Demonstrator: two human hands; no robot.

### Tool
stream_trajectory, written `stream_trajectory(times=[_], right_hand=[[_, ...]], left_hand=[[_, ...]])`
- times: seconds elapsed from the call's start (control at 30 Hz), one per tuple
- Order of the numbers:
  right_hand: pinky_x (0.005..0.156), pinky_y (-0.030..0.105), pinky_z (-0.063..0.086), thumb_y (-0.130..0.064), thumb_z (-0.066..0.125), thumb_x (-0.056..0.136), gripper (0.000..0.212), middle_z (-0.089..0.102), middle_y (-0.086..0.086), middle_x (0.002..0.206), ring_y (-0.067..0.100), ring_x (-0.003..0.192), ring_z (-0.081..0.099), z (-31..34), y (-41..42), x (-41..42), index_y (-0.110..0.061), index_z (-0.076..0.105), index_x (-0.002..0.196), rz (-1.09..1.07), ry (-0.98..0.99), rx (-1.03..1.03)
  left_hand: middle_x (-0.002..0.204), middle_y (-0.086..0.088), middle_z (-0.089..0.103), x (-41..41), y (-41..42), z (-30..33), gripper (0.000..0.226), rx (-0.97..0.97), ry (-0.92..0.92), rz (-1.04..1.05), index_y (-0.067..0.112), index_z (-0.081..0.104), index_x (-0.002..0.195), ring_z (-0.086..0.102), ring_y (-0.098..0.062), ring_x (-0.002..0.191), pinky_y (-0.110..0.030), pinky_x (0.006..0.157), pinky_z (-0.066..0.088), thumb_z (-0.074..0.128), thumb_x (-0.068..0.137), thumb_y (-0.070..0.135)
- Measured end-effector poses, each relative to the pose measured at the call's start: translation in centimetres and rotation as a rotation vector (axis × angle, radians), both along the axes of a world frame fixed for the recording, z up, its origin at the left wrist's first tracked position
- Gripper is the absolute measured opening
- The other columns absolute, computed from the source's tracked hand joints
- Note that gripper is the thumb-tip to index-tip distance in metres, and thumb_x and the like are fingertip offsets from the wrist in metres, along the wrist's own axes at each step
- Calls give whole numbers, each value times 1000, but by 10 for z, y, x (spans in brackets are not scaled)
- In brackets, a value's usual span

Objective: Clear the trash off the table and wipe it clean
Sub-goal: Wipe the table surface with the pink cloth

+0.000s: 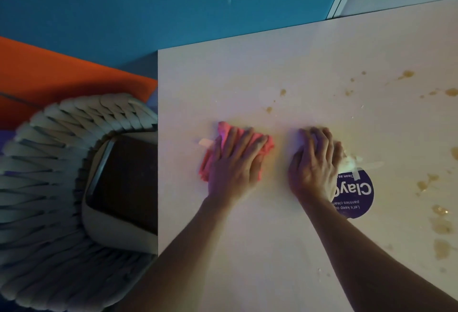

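**Both my hands flat on the table, cloth under one, wad under the other**

The white table (285, 249) fills most of what I see, its left edge and far edge both in view. Off its left edge stands a chair (62, 187) with a chunky woven back and a dark seat, tucked close against the table. Beyond the table lies teal floor (148, 9), with an orange patch (49, 76) past the chair.

On the table, toward its right side, sits a round purple sticker (357, 195) with white lettering, part of it covered by my right wrist. Brownish spill stains (441, 227) are scattered over the table to the right of the sticker and beyond it.

My left hand (235, 160) lies to the left of the sticker, palm down on a crumpled pink cloth (265, 144), fingers (244, 135) spread and fairly straight, pressing the cloth against the table. A small pale strip (205, 142) pokes out from under the cloth on its left.

My right hand (314, 160) rests just beyond the sticker, fingers curled over a whitish crumpled wad (349, 160) that shows at the hand's right side, touching the sticker's far edge. A thin pale strip (371, 165) sticks out rightward from that wad.
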State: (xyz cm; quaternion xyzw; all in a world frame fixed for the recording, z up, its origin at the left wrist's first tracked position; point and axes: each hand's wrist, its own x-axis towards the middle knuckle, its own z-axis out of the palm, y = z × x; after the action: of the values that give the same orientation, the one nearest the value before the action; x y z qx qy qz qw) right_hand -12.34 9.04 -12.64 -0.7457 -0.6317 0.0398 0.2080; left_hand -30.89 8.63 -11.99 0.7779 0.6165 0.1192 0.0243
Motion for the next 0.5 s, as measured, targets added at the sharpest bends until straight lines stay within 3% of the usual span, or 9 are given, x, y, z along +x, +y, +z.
stream_trajectory(times=[0.1, 0.23, 0.4, 0.5], right_hand=[[116, 57, 23, -12, 45, 90, 47, 50, 14, 141, 34, 141, 37, 1, 1, -1, -11, 55, 135, -2, -3, 23], [117, 56, 22, -13, 45, 91, 46, 49, 13, 143, 34, 142, 35, 1, 2, 0, -11, 55, 136, 4, 11, 7], [118, 55, 20, -14, 46, 92, 45, 48, 11, 145, 33, 144, 33, 0, 4, 0, -13, 55, 136, -9, 26, -21], [118, 55, 20, -12, 50, 91, 46, 48, 11, 145, 33, 145, 33, 0, 3, 1, -13, 55, 137, -8, 25, -18]], left_hand=[[156, 5, 46, -47, -2, -2, 43, -22, 44, 14, 36, 52, 146, 36, -30, 148, -53, 115, 33, 45, 105, 45], [160, 4, 38, -79, 42, 1, 47, -102, 86, 237, 37, 46, 148, 30, -31, 149, -55, 117, 28, 38, 102, 46], [162, 3, 35, -48, 119, 1, 47, -128, -28, 494, 34, 43, 147, 27, -34, 149, -61, 118, 24, 34, 103, 44], [163, 5, 34, 7, 140, -1, 49, -153, -58, 387, 37, 41, 150, 24, -33, 151, -57, 121, 17, 32, 103, 43]])
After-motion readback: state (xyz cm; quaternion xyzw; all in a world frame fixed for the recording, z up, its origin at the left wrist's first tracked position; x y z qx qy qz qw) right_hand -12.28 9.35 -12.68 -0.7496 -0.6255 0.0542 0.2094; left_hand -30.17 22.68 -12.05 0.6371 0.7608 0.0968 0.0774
